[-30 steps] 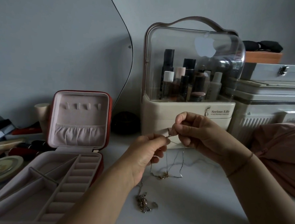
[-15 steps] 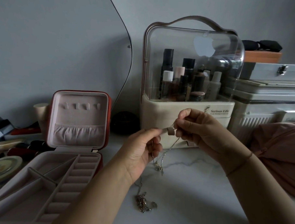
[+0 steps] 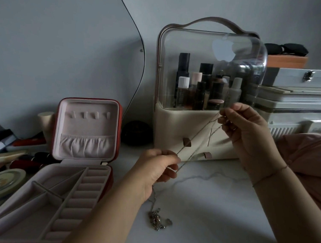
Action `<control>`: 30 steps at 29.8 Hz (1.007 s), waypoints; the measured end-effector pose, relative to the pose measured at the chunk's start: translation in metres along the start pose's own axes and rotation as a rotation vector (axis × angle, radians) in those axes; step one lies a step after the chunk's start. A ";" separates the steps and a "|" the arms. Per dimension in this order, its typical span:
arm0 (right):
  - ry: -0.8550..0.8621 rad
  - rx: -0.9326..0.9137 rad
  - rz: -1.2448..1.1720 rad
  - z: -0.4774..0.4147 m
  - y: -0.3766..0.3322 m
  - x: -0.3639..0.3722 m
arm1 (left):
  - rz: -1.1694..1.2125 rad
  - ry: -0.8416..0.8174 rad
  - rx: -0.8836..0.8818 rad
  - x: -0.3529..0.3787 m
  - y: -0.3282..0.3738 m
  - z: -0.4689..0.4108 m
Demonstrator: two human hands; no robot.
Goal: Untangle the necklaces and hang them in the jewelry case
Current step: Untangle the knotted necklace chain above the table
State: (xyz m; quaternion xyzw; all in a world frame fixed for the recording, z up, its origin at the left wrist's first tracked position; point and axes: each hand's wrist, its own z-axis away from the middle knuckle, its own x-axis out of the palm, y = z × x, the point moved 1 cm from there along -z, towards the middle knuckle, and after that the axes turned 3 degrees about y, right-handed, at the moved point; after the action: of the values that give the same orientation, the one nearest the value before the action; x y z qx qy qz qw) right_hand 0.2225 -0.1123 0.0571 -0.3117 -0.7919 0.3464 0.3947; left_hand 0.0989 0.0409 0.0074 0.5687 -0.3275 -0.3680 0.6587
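Now: two hands raised over table [image 3: 216,206]. Left hand [image 3: 157,169] pinches chain [image 3: 197,139] low, right hand [image 3: 247,132] pinches it higher; two thin strands run taut between them. One tangled clump [image 3: 157,219] lies on table under left wrist, strand rising to left hand. One jewelry case [image 3: 87,127] open at left, four hooks [image 3: 90,115] in lid.

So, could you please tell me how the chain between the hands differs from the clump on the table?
The chain is raised and taut, pinched by the left hand and right hand; the clump lies on the table. The chain runs in straight strands; the clump is bunched. Both look metallic.
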 end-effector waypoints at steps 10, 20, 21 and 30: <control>0.049 -0.076 0.068 0.002 -0.001 0.000 | -0.062 0.066 0.037 0.002 -0.010 -0.009; 0.101 -0.175 0.151 0.005 -0.007 0.000 | -0.124 0.111 0.061 0.002 -0.007 -0.009; 0.092 -0.172 0.147 0.005 -0.007 0.000 | -0.154 0.082 0.078 0.003 -0.007 -0.007; -0.082 -0.183 0.252 0.006 -0.004 0.007 | -0.234 -0.060 0.129 0.003 -0.004 0.002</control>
State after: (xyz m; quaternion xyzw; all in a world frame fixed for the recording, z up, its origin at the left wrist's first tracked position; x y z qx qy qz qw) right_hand 0.2130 -0.1115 0.0601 -0.4290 -0.7902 0.3319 0.2854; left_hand 0.0988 0.0369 0.0036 0.6328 -0.3014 -0.4376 0.5632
